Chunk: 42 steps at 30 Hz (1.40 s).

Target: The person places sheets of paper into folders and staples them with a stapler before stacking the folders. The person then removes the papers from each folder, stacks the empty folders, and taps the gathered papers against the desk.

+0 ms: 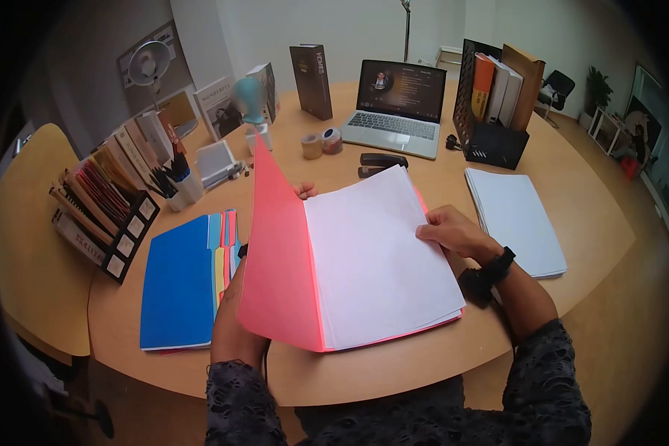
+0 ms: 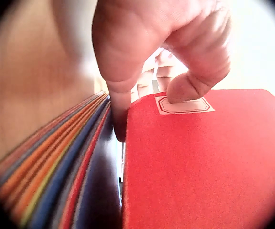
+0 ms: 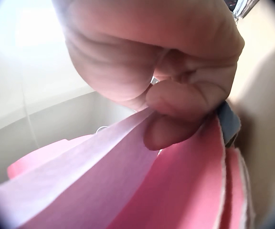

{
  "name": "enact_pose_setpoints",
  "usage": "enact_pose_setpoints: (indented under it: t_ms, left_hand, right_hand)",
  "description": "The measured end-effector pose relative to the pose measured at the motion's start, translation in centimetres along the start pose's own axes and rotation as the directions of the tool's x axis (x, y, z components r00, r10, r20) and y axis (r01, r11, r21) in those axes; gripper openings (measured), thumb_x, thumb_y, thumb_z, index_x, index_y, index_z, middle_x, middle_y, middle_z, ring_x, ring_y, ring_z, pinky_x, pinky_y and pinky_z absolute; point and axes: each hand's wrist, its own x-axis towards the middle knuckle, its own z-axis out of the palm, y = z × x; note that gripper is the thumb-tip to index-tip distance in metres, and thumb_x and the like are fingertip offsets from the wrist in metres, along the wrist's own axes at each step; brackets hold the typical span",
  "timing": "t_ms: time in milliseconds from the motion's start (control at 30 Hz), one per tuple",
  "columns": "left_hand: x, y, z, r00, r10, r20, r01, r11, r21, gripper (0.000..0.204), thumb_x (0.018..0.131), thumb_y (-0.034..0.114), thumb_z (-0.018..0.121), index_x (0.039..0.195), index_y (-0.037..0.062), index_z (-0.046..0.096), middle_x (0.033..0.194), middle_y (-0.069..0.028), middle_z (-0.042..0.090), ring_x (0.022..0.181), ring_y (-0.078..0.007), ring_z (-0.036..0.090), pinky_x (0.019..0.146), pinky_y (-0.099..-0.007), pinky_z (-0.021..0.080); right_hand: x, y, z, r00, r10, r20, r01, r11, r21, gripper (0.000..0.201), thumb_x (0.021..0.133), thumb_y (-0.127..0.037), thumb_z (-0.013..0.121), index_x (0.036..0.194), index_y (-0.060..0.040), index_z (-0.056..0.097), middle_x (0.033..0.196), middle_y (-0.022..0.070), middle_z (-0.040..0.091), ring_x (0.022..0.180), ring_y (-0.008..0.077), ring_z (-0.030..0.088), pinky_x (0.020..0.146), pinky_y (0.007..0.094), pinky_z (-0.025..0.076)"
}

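Observation:
A pink file folder (image 1: 281,275) lies spread in front of me, its left cover raised and white papers (image 1: 383,267) lying against the right one. My left hand (image 1: 303,191) is mostly hidden behind the raised cover. In the left wrist view that hand (image 2: 161,52) grips the folder (image 2: 204,162), thumb on its small label (image 2: 185,105) and a finger round the edge. My right hand (image 1: 457,232) pinches the papers' right edge, thumb on top. In the right wrist view, its fingertips (image 3: 168,133) sit at the white sheets (image 3: 94,167), beside the pink cover (image 3: 180,176).
Left lies a blue folder stack (image 1: 177,286) with coloured tabs; right lies a white paper stack (image 1: 519,223). Behind are a stapler (image 1: 383,162), tape rolls (image 1: 322,143), a laptop (image 1: 394,111) and a black book holder (image 1: 496,143). A file rack (image 1: 131,238) and pen cup (image 1: 183,192) stand left.

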Motion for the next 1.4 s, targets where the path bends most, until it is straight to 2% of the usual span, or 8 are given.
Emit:
enact_pose_setpoints:
  t_ms: [200, 267, 567, 733, 800, 1000, 1067, 1400]
  left_hand:
    - [3.3, -0.6, -3.4, 0.986, 0.016, 0.165, -0.026, 0.998, 0.058, 0.035, 0.092, 0.021, 0.057, 0.118, -0.003, 0.057, 0.097, -0.0049, 0.063, 0.081, -0.0115, 0.062, 0.067, -0.0243, 0.054]
    - [2.9, -0.8, -3.3, 0.957, 0.174, 0.232, -0.202, 0.974, 0.103, 0.035, 0.091, 0.021, 0.058, 0.117, -0.0028, 0.058, 0.097, -0.0043, 0.062, 0.081, -0.012, 0.062, 0.069, -0.0249, 0.055]
    - [1.6, -0.2, -1.2, 0.998, -0.044, 0.048, 0.046, 0.998, -0.033, 0.037, 0.088, 0.021, 0.06, 0.117, -0.0021, 0.058, 0.092, -0.0036, 0.063, 0.073, -0.0118, 0.063, 0.062, -0.0241, 0.054]
    - [3.1, -0.1, -2.7, 0.995, 0.003, 0.101, -0.01, 0.998, 0.068, 0.036, 0.088, 0.021, 0.059, 0.115, -0.0021, 0.059, 0.088, -0.0024, 0.063, 0.069, -0.0109, 0.061, 0.061, -0.0235, 0.053]
    - [2.9, 0.0, -2.4, 0.998, 0.018, 0.066, -0.025, 0.993, 0.114, 0.035, 0.089, 0.022, 0.058, 0.114, -0.0022, 0.06, 0.087, -0.0021, 0.063, 0.067, -0.0104, 0.061, 0.06, -0.0229, 0.053]
    - [2.6, -0.5, -2.3, 0.998, 0.015, 0.055, -0.02, 0.996, 0.084, 0.035, 0.089, 0.023, 0.06, 0.115, -0.0016, 0.059, 0.091, -0.0034, 0.063, 0.073, -0.011, 0.062, 0.062, -0.0242, 0.054]
    - [1.8, -0.6, -1.7, 0.997, -0.024, 0.08, 0.031, 0.996, -0.086, 0.033, 0.09, 0.022, 0.06, 0.114, -0.0011, 0.06, 0.093, -0.0036, 0.062, 0.075, -0.0114, 0.062, 0.064, -0.0244, 0.054]
    - [4.3, -0.8, -3.2, 0.997, 0.031, 0.07, -0.037, 0.996, 0.084, 0.029, 0.089, 0.018, 0.06, 0.112, 0.0003, 0.06, 0.099, -0.0052, 0.062, 0.081, -0.0125, 0.062, 0.068, -0.0266, 0.055]
  right_hand:
    - [-0.2, -0.1, -0.4, 0.999, -0.026, 0.022, 0.029, 0.988, -0.151, 0.027, 0.085, -0.024, 0.066, 0.076, 0.0018, 0.064, 0.066, 0.0017, 0.056, 0.06, 0.0093, 0.051, 0.054, 0.0272, 0.04]
    - [0.1, 0.5, -0.5, 0.999, -0.047, 0.028, 0.051, 0.985, -0.166, 0.028, 0.086, -0.025, 0.066, 0.076, 0.0019, 0.064, 0.066, 0.0018, 0.056, 0.06, 0.0096, 0.051, 0.054, 0.0275, 0.04]
    - [-0.1, 0.1, -0.1, 1.0, -0.001, 0.008, 0.002, 0.996, -0.085, 0.028, 0.089, -0.026, 0.064, 0.076, -0.0006, 0.062, 0.063, -0.0018, 0.052, 0.055, 0.0067, 0.046, 0.05, 0.0247, 0.036]
    - [0.1, 0.7, 0.0, 1.0, -0.003, -0.012, 0.002, 0.999, -0.046, 0.029, 0.088, -0.026, 0.064, 0.081, 0.0017, 0.063, 0.063, 0.0, 0.054, 0.057, 0.0083, 0.049, 0.051, 0.0269, 0.038]
    - [0.0, 1.0, -0.1, 0.981, -0.185, 0.056, 0.188, 0.98, -0.071, 0.026, 0.085, -0.024, 0.066, 0.08, 0.0009, 0.062, 0.064, 0.0008, 0.054, 0.056, 0.0089, 0.048, 0.049, 0.0273, 0.036]
    - [-0.2, 0.5, -1.0, 0.992, 0.009, 0.127, 0.011, 0.988, -0.156, 0.017, 0.082, -0.016, 0.067, 0.078, -0.0016, 0.06, 0.066, -0.0006, 0.054, 0.054, 0.0059, 0.046, 0.047, 0.0234, 0.033]
    - [-0.3, 0.3, -0.7, 0.994, 0.011, 0.106, 0.001, 0.994, -0.109, 0.017, 0.082, -0.016, 0.067, 0.077, -0.0016, 0.06, 0.066, -0.0006, 0.054, 0.054, 0.006, 0.046, 0.046, 0.0234, 0.033]
    - [-0.2, 1.0, -0.2, 0.994, -0.088, 0.059, 0.089, 0.996, -0.026, 0.016, 0.084, -0.011, 0.064, 0.093, 0.0012, 0.061, 0.08, -0.0001, 0.056, 0.068, 0.0085, 0.05, 0.061, 0.0245, 0.041]
